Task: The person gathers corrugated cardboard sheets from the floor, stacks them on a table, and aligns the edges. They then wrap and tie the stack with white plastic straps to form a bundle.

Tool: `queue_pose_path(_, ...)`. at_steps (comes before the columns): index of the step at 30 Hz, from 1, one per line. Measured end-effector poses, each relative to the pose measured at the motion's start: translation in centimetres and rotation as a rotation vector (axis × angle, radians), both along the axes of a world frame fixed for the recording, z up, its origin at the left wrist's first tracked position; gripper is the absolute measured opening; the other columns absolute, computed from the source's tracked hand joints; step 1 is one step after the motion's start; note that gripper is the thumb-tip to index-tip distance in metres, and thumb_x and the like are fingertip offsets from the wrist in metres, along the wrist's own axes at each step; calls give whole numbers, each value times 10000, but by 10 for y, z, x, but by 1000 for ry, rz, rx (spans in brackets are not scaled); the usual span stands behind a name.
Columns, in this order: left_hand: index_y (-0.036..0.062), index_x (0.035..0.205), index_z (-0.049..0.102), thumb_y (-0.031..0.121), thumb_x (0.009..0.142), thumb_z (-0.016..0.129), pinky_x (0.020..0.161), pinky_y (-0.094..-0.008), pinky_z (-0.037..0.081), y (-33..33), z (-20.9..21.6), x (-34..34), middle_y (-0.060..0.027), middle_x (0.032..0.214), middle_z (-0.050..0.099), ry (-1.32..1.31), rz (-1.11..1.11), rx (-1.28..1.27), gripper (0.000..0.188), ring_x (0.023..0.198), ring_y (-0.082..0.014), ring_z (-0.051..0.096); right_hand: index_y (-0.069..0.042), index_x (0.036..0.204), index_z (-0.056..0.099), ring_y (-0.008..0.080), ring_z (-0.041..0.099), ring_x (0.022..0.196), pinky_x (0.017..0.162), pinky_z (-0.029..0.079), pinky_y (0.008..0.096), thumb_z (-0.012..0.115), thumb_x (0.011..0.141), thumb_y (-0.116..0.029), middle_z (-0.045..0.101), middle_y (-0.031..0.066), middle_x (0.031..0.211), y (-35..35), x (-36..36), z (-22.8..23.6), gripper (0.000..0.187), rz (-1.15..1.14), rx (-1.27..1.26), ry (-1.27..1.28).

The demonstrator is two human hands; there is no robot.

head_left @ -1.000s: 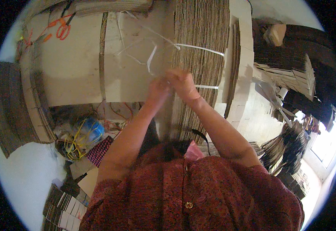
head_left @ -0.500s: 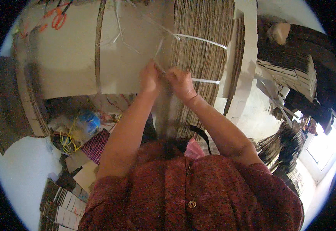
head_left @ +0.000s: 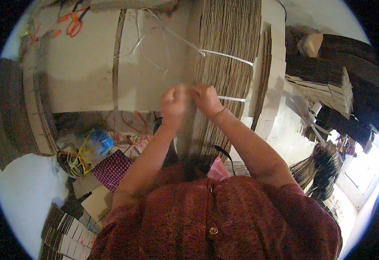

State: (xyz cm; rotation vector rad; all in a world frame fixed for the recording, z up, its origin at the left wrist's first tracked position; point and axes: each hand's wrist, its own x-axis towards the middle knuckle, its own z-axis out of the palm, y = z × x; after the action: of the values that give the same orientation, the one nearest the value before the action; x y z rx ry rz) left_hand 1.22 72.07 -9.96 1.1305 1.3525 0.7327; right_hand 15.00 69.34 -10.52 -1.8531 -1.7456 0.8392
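In the head view, the left hand (head_left: 173,100) and right hand (head_left: 206,98) meet knuckle to knuckle against a stack of flat cardboard sheets (head_left: 228,56). Their fingers are curled together, pinching thin white plastic strapping (head_left: 224,54) that runs across the stack's edge. Orange scissors (head_left: 73,27) lie well apart, upper left, on a pale board (head_left: 81,73).

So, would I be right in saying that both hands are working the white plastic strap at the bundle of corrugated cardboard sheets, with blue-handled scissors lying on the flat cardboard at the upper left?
Not quite: the scissors have orange handles, as the head view shows. Otherwise yes: the left hand and right hand are together at the white plastic strap on the bundle of corrugated cardboard sheets.
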Motion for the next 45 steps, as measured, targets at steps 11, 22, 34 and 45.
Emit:
queue_pose_path(11,7,898,621,192,865,551,696,-261,472,15,-20,-17,-57,834,643,-142,-195,-228,200,754,-135,595,-32,862,641,175,580,526,503,472,315,610,784,-124,596,90,619,12,8,11,124,-96,-450,459)
queue_pose_path(22,28,935,617,119,784,620,710,-285,475,4,-42,-13,-70,847,648,59,-391,10,177,788,-145,606,-28,823,609,232,620,628,560,517,350,587,756,-86,620,100,688,21,12,5,92,281,-82,168)
queue_pose_path(34,12,982,587,116,799,600,771,-296,469,-6,-66,-7,-89,906,645,-231,-231,-144,211,842,-152,594,-104,874,561,273,605,698,541,511,392,552,714,-114,549,114,882,10,4,-13,161,342,113,-412)
queue_pose_path(45,9,934,626,93,769,615,710,-282,473,24,-37,-17,-76,848,647,-79,-476,-70,185,759,-133,586,-90,805,532,266,589,616,497,495,377,552,694,-102,534,111,800,1,13,-24,113,290,314,-376)
